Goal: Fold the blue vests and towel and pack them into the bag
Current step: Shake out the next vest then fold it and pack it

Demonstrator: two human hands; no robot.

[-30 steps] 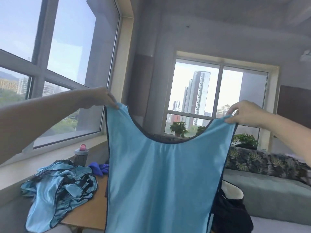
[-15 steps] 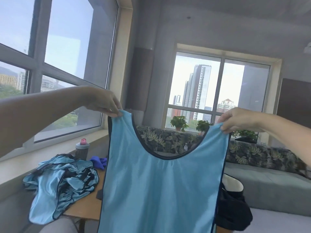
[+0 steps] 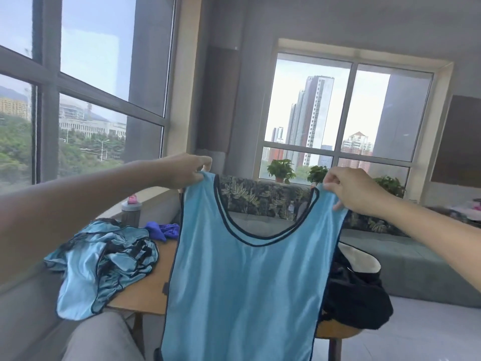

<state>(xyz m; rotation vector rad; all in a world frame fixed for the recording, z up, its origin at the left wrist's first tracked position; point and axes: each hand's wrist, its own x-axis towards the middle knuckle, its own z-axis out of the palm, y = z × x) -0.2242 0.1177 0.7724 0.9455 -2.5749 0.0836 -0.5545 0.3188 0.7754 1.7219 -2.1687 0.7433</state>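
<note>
A light blue vest (image 3: pixel 242 290) with dark trim hangs spread out in front of me above the table. My left hand (image 3: pixel 183 171) pinches its left shoulder strap. My right hand (image 3: pixel 350 188) pinches the right strap. A heap of more blue vests (image 3: pixel 104 261) lies on the table's left end and spills over the edge. A darker blue towel (image 3: pixel 162 230) lies bunched behind the heap. The black bag (image 3: pixel 356 293), with a white lining showing, sits on the table's right end, partly hidden by the held vest.
The wooden table (image 3: pixel 145 287) stands between me and a grey sofa (image 3: pixel 406 261) with leaf-patterned cushions. A grey bottle (image 3: pixel 131 211) with a pink cap stands by the window sill. Potted plants (image 3: pixel 281 169) line the far window. My knee (image 3: pixel 104 337) shows at the bottom left.
Both hands have come down and closer together with the vest, so its neckline now hangs lower and the sofa shows above it.
</note>
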